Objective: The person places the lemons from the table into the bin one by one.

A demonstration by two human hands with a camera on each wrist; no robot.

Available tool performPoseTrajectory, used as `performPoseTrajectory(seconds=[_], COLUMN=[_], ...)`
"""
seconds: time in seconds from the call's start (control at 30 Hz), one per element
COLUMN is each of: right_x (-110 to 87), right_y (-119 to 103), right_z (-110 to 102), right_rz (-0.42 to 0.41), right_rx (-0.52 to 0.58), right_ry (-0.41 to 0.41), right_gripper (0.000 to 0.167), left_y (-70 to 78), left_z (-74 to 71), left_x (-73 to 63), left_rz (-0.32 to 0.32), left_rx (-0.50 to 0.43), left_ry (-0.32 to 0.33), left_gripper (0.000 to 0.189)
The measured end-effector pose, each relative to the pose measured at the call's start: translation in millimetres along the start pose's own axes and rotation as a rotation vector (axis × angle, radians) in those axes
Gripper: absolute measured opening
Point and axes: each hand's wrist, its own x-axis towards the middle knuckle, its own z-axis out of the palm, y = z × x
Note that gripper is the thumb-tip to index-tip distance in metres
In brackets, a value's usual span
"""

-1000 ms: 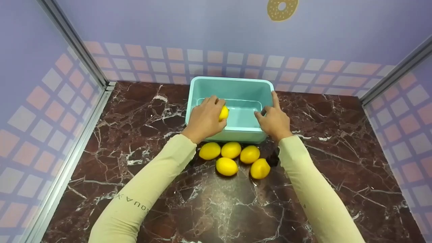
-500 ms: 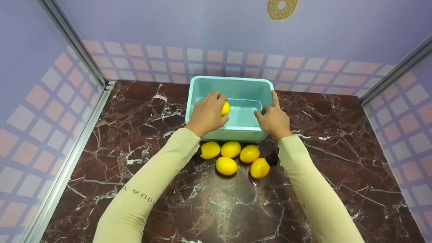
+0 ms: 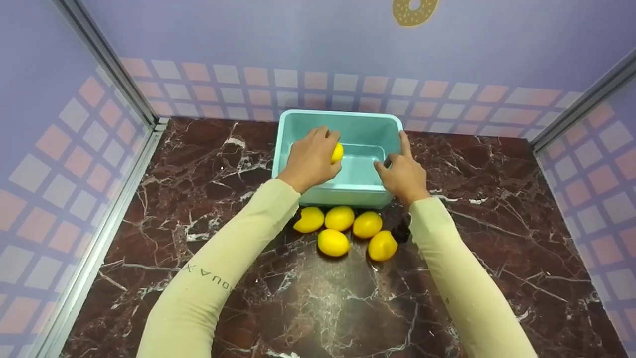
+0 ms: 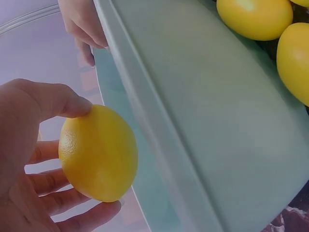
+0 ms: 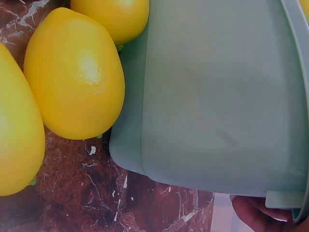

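Observation:
A pale teal plastic bin [image 3: 348, 198] stands near the back wall. Over its left half, my left hand [image 3: 309, 160] holds a yellow lemon [image 4: 99, 152]; the thumb presses one side and the fingers curl round the other. My right hand [image 3: 405, 180] grips the bin's right rim, thumb on the inner side and the other fingers outside. Part of those fingers [image 5: 256, 215] shows below the rim in the right wrist view. Several more lemons [image 3: 333, 242] lie on the table right in front of the bin.
Dark red marble with white veins covers the tabletop [image 3: 318, 308]. A purple back wall [image 3: 248, 40] with pink and white squares rises close behind the bin. Side panels with metal rails [image 3: 99, 238] bound the table left and right.
My left hand has moved a little farther back and to the right over the bin, carrying the lemon. My right hand stays at the rim.

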Motion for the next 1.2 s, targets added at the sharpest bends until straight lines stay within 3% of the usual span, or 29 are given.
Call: performPoseTrajectory(seconds=[0.37,1.2], right_x=[-0.7,-0.8], right_y=[-1,1], right_z=[-1,0], right_rz=[-0.004,0.007], right_rx=[-0.012,-0.017], right_ry=[-0.008,-0.009], right_gripper=[0.047,0.048], left_y=[6.5,10.7], left_z=[-3.3,0.9], left_x=[10.3,30.6], left_rz=[0.036,0.04], left_rx=[0.024,0.078], left_ry=[-0.027,-0.063], left_gripper=[0.043,0.044])
